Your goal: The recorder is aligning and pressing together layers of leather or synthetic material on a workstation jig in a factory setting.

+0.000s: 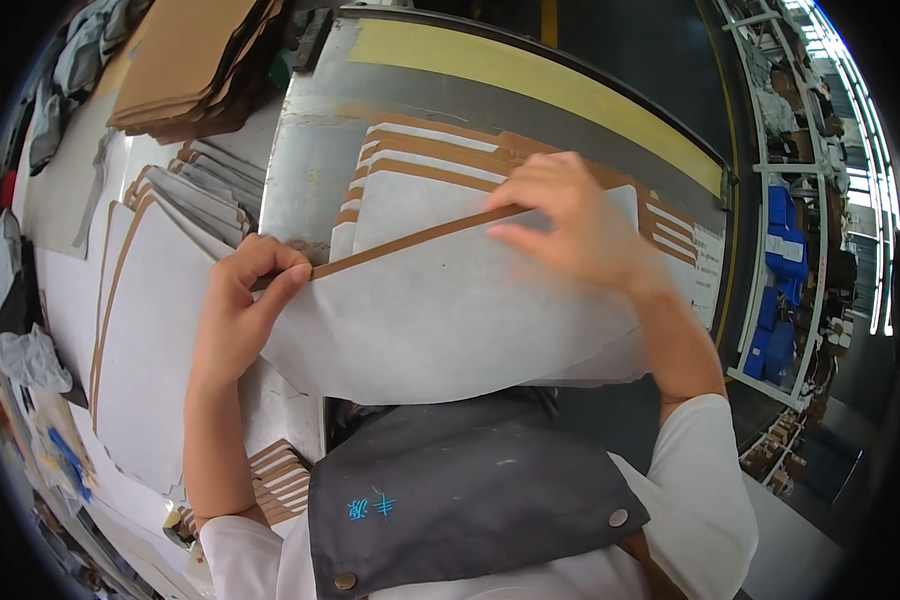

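A grey-white sheet [450,310] with a brown strip [410,242] along its far edge lies in front of me on the metal worktop. At the strip's left end my left hand [245,300] is closed, thumb and fingers pinching the sheet's edge. Farther along the strip, my right hand [570,220] has its thumb below and its fingers above the edge, closed on it; this hand is partly blurred. Behind the sheet, similar brown-edged pieces [420,150] lie overlapped in stepped rows, partly covered by it.
More brown-edged grey-white pieces [150,330] are stacked to the left. Brown sheets [185,65] are piled at the far left. A yellow strip [550,90] runs along the metal worktop's [315,130] far side. Shelving with blue bins [785,240] stands at the right.
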`<state>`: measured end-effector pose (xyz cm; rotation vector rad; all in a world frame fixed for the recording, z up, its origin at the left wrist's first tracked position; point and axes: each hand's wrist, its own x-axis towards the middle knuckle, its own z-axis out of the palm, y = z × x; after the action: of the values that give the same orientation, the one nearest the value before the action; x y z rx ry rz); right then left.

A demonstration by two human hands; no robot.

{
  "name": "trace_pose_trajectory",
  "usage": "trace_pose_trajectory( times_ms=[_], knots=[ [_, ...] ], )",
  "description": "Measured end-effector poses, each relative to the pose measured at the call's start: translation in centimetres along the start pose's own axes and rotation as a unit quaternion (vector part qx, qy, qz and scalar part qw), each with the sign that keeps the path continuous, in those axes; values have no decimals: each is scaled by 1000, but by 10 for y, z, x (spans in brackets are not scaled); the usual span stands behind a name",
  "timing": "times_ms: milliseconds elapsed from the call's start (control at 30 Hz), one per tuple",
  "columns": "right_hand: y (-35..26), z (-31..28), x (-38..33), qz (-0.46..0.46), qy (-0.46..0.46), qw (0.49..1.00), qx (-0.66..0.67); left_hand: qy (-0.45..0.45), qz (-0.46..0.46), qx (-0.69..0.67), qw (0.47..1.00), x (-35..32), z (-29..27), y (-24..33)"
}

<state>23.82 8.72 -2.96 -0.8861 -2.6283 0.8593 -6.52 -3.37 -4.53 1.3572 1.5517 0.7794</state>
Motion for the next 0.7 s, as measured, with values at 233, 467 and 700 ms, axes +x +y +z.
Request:
trace_pose_trajectory(
  times_ms=[233,467,700],
  knots=[
    [35,-44,-25,154,-29,985,77,9,-1,18,1000,4,4,7],
    [38,-31,-21,142,-6,984,111,14,-20,22,999,3,4,8],
    [43,-21,-22,81,33,994,69,10,-18,36,999,3,4,9]
  ],
)
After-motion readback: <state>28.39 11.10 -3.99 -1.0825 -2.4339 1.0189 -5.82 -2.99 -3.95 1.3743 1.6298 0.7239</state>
